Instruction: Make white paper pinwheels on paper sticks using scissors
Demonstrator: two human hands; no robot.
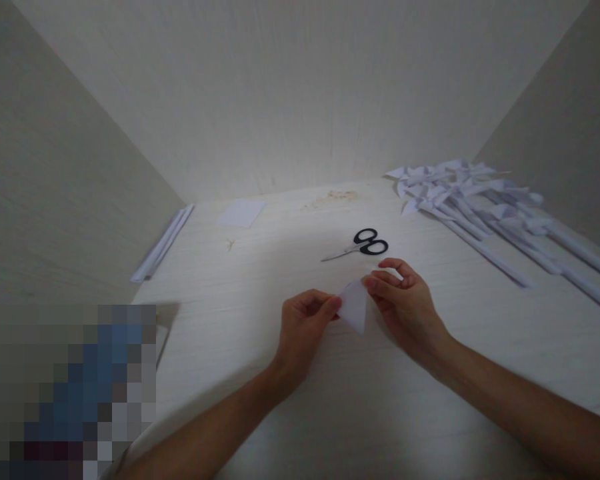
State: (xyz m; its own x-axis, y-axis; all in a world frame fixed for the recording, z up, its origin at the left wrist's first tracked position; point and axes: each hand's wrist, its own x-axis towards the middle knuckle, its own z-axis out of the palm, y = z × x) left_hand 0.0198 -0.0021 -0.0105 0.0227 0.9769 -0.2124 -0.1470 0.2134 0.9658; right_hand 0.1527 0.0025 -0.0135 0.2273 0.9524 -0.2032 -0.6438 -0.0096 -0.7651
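Observation:
A small folded piece of white paper [354, 309] is held between my two hands above the table. My left hand [307, 323] pinches its left corner between thumb and fingers. With thumb and forefinger, my right hand [400, 300] grips the paper's upper right corner, its other fingers partly curled. The paper looks roughly triangular, with one point hanging down. Just beyond my hands lie scissors [365, 245] with black handles, their blades pointing left.
Paper pinwheels on rolled paper sticks [460, 200] are heaped at the right. A square white sheet [243, 213] lies at the back left, near rolled paper sticks [164, 243] along the left edge. Walls enclose the table [260, 267] at the back and sides. A blurred patch covers the lower left.

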